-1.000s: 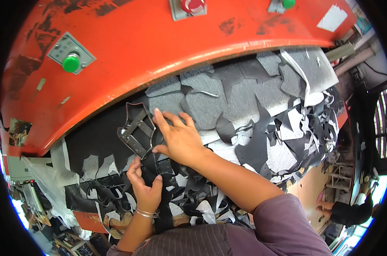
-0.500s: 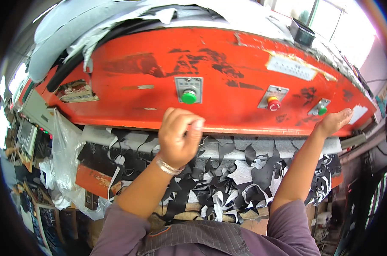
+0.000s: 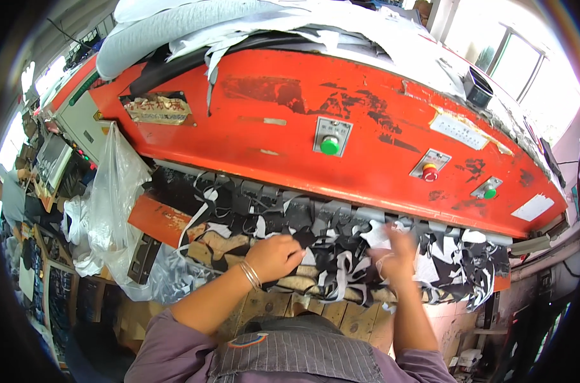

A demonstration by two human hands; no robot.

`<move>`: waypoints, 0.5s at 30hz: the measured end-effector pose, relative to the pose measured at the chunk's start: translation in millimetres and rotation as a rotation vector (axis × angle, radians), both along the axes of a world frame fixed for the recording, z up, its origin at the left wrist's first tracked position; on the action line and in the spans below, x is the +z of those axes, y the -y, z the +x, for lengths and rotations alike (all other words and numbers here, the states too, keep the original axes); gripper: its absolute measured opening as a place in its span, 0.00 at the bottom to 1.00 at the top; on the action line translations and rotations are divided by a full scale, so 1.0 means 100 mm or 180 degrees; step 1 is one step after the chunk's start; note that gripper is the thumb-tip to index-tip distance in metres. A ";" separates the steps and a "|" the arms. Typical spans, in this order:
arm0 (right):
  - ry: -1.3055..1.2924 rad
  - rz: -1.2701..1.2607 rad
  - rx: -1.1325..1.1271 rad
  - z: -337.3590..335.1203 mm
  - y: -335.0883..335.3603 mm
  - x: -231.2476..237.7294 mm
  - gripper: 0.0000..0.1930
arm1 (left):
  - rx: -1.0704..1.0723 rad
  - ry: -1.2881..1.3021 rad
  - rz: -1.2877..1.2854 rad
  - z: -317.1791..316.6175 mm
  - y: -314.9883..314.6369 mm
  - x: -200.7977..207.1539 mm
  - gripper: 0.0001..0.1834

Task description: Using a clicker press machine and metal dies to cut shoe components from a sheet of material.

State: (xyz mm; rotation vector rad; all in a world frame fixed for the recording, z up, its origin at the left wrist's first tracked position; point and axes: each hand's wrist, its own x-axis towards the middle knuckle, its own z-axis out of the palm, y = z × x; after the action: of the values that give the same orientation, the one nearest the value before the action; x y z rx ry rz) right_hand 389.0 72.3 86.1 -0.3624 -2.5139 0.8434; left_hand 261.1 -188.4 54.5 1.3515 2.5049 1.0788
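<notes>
Many black and white scraps lie in a messy pile between and around the left hand and the right hand. The left fingers are curled in, next to some dark bits. I can't tell if they pinch one. The right hand is blurry, so I can't tell if it is spread or holding something.

The scraps look thin, light and bendy, like soft cloth or fake leather. They would likely flop and tangle. A big handful from the middle, between the hands, looks easier to grab than one bit. The long white strip, off to the left of the left hand, might pull others along, so its loose end looks best to hold. Past both hands is the big red machine. It looks hard and heavy.
</notes>
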 end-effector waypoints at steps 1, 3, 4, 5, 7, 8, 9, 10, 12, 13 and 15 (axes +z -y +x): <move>0.0543 -0.0189 0.0950 0.01 0.41 0.17 0.26 | 0.0062 0.0083 -0.0237 0.19 0.17 -0.14 0.12; 0.0690 0.0900 0.1600 0.03 0.80 -0.27 0.26 | 0.0037 0.0144 -0.0415 0.35 0.19 -0.32 0.12; 0.0614 0.1076 0.1699 0.08 0.91 -0.42 0.25 | 0.0229 -0.0144 -0.0247 0.42 0.15 -0.34 0.11; 0.0795 0.1210 0.1539 0.07 1.00 -0.47 0.24 | 0.0455 -0.0400 -0.0098 0.50 0.15 -0.35 0.11; 0.0985 0.1303 0.1309 0.03 1.06 -0.52 0.21 | 0.0572 -0.0450 -0.0103 0.54 0.12 -0.39 0.10; 0.0966 0.1276 0.1256 0.02 1.07 -0.50 0.21 | 0.0689 -0.0511 -0.0111 0.55 0.11 -0.39 0.09; 0.0986 0.1324 0.1267 0.02 1.08 -0.50 0.20 | 0.0731 -0.0494 -0.0052 0.56 0.11 -0.39 0.09; 0.1006 0.1373 0.1275 0.04 1.09 -0.51 0.20 | 0.0744 -0.0463 -0.0047 0.61 0.13 -0.42 0.09; 0.1056 0.1404 0.1268 0.06 1.13 -0.54 0.19 | 0.0803 -0.0569 -0.0021 0.61 0.14 -0.49 0.10; 0.1104 0.1352 0.1289 0.13 1.17 -0.57 0.19 | 0.0825 -0.0457 -0.0129 0.67 0.17 -0.51 0.13; 0.1078 0.1323 0.1437 0.23 1.16 -0.64 0.19 | 0.0753 -0.0396 -0.0183 0.76 0.23 -0.56 0.14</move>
State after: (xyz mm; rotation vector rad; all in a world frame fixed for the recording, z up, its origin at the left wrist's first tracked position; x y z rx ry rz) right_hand 411.5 -43.5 22.0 0.2305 -3.0583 0.4057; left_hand 337.0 -211.1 -1.8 1.1641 2.8208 0.9793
